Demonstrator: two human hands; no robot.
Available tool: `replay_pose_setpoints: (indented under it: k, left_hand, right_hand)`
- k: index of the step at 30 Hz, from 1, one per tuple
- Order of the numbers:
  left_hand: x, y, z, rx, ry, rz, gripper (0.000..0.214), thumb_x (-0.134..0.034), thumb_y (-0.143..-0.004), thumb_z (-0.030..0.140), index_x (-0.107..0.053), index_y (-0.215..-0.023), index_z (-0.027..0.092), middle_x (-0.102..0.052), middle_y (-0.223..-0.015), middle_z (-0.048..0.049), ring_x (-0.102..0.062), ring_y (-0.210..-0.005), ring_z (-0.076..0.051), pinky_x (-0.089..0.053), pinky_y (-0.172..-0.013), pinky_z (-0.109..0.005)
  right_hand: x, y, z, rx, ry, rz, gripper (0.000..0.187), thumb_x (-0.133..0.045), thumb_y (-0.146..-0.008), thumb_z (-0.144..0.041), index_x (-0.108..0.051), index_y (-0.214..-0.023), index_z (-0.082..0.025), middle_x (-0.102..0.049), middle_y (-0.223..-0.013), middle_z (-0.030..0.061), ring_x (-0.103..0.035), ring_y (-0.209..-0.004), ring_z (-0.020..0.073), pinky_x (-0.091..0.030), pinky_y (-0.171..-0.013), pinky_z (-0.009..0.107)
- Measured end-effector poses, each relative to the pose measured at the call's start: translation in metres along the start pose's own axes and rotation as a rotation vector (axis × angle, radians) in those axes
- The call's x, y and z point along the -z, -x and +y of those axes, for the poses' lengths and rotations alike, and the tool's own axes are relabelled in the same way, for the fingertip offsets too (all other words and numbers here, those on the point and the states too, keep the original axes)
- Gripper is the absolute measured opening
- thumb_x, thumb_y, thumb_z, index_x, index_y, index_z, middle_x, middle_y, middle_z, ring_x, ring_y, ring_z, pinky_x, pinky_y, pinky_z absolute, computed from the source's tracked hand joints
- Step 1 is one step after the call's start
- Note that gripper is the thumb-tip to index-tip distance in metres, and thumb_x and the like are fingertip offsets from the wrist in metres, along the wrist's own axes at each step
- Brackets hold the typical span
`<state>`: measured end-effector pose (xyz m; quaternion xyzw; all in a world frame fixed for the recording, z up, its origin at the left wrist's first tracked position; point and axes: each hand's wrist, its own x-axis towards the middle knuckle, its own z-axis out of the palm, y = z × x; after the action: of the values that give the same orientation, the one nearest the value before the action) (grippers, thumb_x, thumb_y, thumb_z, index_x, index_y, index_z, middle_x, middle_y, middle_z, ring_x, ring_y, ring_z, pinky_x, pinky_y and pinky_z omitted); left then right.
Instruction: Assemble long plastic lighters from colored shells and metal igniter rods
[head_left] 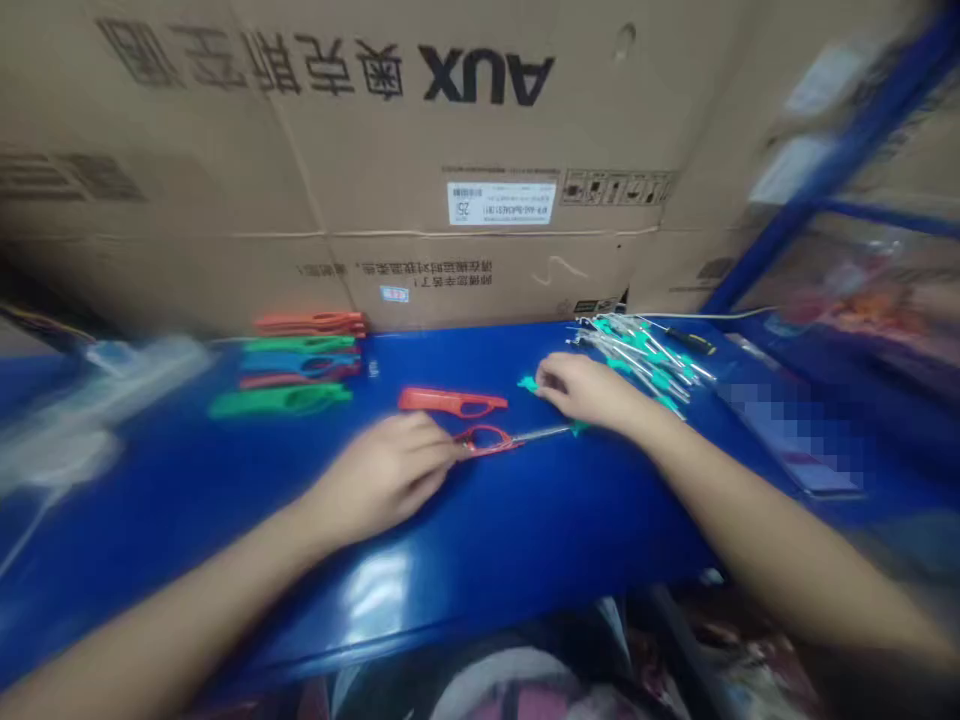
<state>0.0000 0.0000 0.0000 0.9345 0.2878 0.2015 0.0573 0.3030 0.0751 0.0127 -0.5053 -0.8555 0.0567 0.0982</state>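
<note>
Both bare forearms come in over the near edge of the glossy blue desk (480, 560). At its far left edge lies a crumpled clear plastic bag (90, 400), too blurred to read further. Right of it, towards the back edge, sits a stack of flat plastic handle shells (300, 370) — orange, green, blue, red and green again.

The left hand (382, 475) rests palm down near the middle of the desk, fingers bent and close together. Its fingertips touch the loop of a red-handled tool with a thin metal rod (491, 440). The thumb is hidden, so I cannot tell whether the hand pinches the handle or only lies against it. Just behind that tool lies a single orange plastic handle shell (450, 402), apart from both hands.

The right hand (581, 390) lies over the rod's far end, fingers curled down onto a small teal plastic piece (529, 383) — clamped or merely pressed, I cannot tell. Behind it, towards the back right corner, is a loose pile of thin metal rods with teal tips (652, 350).

A large brown cardboard box printed AUX (480, 150) stands along the back edge, and a blue metal rack post (825, 170) rises at the right.
</note>
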Motion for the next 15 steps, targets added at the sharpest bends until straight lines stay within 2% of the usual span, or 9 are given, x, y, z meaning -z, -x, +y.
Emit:
replay_pose_setpoints:
  k: [3, 6, 9, 15]
  left_hand:
    - [-0.005, -0.003, -0.001, 0.232, 0.023, 0.086, 0.022, -0.052, -0.100, 0.023, -0.073, -0.106, 0.020, -0.074, -0.102, -0.0053, -0.065, -0.096, -0.022, -0.052, -0.087, -0.038]
    - [-0.009, -0.003, -0.002, 0.348, 0.096, 0.105, 0.018, -0.062, -0.095, 0.032, -0.073, -0.105, 0.021, -0.074, -0.104, -0.0054, -0.066, -0.098, -0.023, -0.053, -0.088, -0.038]
    - [-0.011, -0.002, -0.002, 0.364, 0.140, 0.097, 0.025, -0.069, -0.090, 0.036, -0.071, -0.110, 0.022, -0.073, -0.110, -0.0048, -0.066, -0.102, -0.024, -0.053, -0.092, -0.039]
    - [-0.010, -0.002, 0.000, 0.317, 0.153, 0.058, 0.025, -0.067, -0.092, 0.026, -0.068, -0.117, 0.024, -0.072, -0.115, -0.0051, -0.064, -0.108, -0.025, -0.051, -0.097, -0.041]
  right_hand:
    - [0.004, 0.003, -0.008, 0.051, -0.071, 0.021, 0.011, -0.066, -0.092, -0.027, -0.070, -0.088, -0.018, -0.072, -0.088, 0.0048, -0.061, -0.075, 0.0168, -0.038, -0.065, 0.026]
    - [0.004, 0.007, -0.020, 0.126, -0.152, 0.025, 0.013, -0.066, -0.093, -0.029, -0.071, -0.087, -0.019, -0.072, -0.089, 0.0036, -0.062, -0.076, 0.0160, -0.040, -0.067, 0.026]
    - [0.000, 0.011, -0.033, 0.210, -0.194, 0.008, 0.011, -0.063, -0.095, -0.026, -0.070, -0.091, -0.019, -0.072, -0.096, 0.0038, -0.064, -0.082, 0.0169, -0.042, -0.071, 0.027]
    - [-0.002, 0.017, -0.046, 0.351, -0.179, -0.104, 0.014, -0.054, -0.099, -0.020, -0.067, -0.095, -0.019, -0.070, -0.100, 0.0042, -0.063, -0.086, 0.0177, -0.043, -0.072, 0.028]
